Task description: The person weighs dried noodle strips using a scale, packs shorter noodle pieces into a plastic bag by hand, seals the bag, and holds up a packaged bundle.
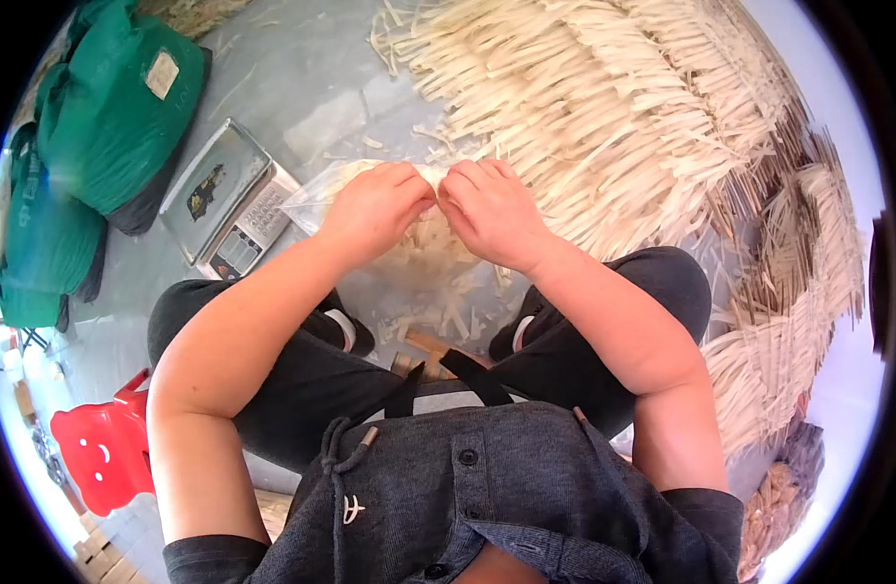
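Observation:
A clear plastic bag (313,195) with pale strips inside spreads out beneath and between my two hands, above the floor in front of my knees. My left hand (378,212) is closed on the bag's upper edge, fingers curled inward. Just beside it, my right hand (489,212) pinches the same edge, its knuckles turned up. The fingertips of both hands nearly meet, and the exact grip between them is partly hidden. Loose pale strips (423,316) lie on the floor below the bag.
A large heap of pale strips (603,117) covers the floor ahead and right. At the left stand a metal scale (219,190), green sacks (127,107) and a red stool (102,453). A small wooden piece (428,346) lies between my feet.

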The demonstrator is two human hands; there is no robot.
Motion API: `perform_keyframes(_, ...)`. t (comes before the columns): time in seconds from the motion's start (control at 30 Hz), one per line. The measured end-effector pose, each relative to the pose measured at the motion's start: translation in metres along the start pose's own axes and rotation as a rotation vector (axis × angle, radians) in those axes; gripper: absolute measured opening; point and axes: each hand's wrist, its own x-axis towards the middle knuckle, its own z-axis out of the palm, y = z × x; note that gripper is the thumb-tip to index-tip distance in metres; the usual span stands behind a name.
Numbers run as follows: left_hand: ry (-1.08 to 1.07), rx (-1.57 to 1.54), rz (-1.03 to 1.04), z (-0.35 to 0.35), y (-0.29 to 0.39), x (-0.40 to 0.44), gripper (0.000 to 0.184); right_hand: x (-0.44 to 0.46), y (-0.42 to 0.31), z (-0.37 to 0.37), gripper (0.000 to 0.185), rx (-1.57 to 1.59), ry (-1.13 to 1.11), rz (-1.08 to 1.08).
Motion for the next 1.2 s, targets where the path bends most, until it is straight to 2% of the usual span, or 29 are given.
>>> perform_keyframes(0.07, 0.020, 0.001, -0.002, 0.001, 0.000, -0.002, 0.009, -0.002, 0.000, 0.003, 0.010, 0.028, 0.023, 0.026)
perform_keyframes(0.17, 0.026, -0.029, 0.008, 0.001, -0.001, 0.000, 0.007, -0.007, 0.004, 0.002, 0.011, -0.018, -0.058, 0.001)
perform_keyframes(0.37, 0.008, -0.024, 0.015, -0.005, 0.002, 0.000, 0.010, -0.018, 0.013, -0.012, 0.011, 0.001, -0.084, 0.019)
perform_keyframes(0.87, -0.028, 0.006, 0.014, -0.005, 0.003, -0.005, 0.010, -0.098, 0.055, -0.068, 0.007, 0.027, -0.111, 0.240)
perform_keyframes(0.93, -0.028, 0.008, 0.003, -0.004, -0.004, -0.005, 0.009, -0.114, 0.079, -0.074, 0.009, -0.158, -0.212, 0.478)
perform_keyframes(0.97, -0.031, 0.009, -0.010, -0.003, -0.008, -0.005, 0.009, -0.112, 0.081, -0.074, 0.009, -0.162, -0.206, 0.475)
perform_keyframes(1.03, -0.018, 0.021, 0.034, -0.001, -0.003, -0.002, 0.009, -0.080, 0.055, -0.077, 0.017, 0.140, 0.012, 0.523)
perform_keyframes(1.07, -0.013, 0.031, 0.077, 0.001, 0.001, 0.000, 0.010, -0.062, 0.039, -0.072, 0.019, 0.222, 0.014, 0.462)
perform_keyframes(1.13, 0.005, 0.033, 0.104, 0.004, 0.005, 0.005, 0.009, -0.036, 0.013, -0.048, 0.016, 0.087, 0.103, 0.135)
perform_keyframes(1.2, 0.012, 0.052, 0.130, 0.004, 0.004, 0.006, 0.009, -0.024, 0.000, -0.023, 0.015, 0.116, 0.077, 0.078)
